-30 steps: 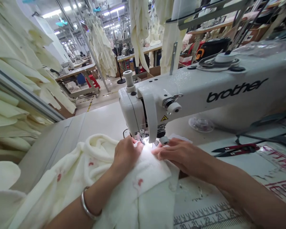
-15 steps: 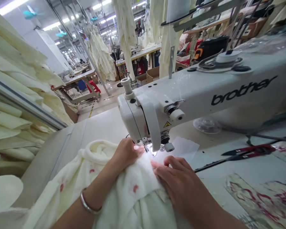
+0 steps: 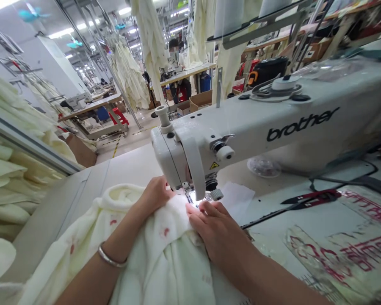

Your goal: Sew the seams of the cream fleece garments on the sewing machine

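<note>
Cloth (image 3: 165, 262) meets the machine (image 3: 241, 123) mid-frame, seemingly partway; what's sewn or left doesn't show. My left hand (image 3: 155, 195) and right hand (image 3: 217, 228) touch it; finger grip, I can't tell.

"brother" logo (image 3: 303, 124), black lowercase, on the arm of the white sewing machine (image 3: 244, 120). Yellow warning triangle (image 3: 214, 165) with black border on the machine head; its black symbol is too small to make out. Red characters on the plastic-covered sheet (image 3: 320, 258) at right: can't read. Yellow-black hazard tape (image 3: 116, 148) on the floor.
</note>
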{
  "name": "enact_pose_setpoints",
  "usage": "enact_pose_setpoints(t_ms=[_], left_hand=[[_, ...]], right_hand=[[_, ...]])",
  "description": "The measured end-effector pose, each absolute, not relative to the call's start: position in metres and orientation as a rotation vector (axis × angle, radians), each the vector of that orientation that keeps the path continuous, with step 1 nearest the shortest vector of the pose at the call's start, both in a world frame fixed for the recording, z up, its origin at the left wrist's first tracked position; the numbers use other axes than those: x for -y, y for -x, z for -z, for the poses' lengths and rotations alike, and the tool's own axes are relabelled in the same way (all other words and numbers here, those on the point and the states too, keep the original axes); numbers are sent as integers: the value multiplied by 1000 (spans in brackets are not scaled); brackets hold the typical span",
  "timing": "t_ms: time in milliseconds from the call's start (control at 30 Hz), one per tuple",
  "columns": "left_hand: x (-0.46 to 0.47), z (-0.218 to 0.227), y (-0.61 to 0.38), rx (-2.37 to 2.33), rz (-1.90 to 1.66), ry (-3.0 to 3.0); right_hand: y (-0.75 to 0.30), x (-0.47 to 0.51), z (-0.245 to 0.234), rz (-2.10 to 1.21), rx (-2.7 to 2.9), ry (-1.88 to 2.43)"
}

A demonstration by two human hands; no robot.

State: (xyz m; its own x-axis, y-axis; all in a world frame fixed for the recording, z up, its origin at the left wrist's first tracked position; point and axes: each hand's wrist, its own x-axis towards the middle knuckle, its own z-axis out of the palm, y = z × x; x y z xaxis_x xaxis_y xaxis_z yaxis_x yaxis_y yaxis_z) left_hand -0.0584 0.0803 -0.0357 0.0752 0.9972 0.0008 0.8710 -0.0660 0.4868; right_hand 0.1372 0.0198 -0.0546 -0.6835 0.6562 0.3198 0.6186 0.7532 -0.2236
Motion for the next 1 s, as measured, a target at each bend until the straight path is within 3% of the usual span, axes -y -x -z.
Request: enact_pose_setpoints(t_ms=[433,600,733,867,1000], left_hand=[[-69,29,55,-1908,-478,-2025],[-8,-31,57,-2012,-591,-1933],[75,-80,41,-1831,-810,-1621],[121,-88,23,-1658,-885,-1412],[127,-79,18,-1530,-835,-1465]], right_hand=[[-130,4,59,129,2415,961],[-124,40,37,105,2277,755],[-125,73,6,57,2132,520],[-130,83,-14,-253,2048,489],[-143,80,-24,-868,1932,710]])
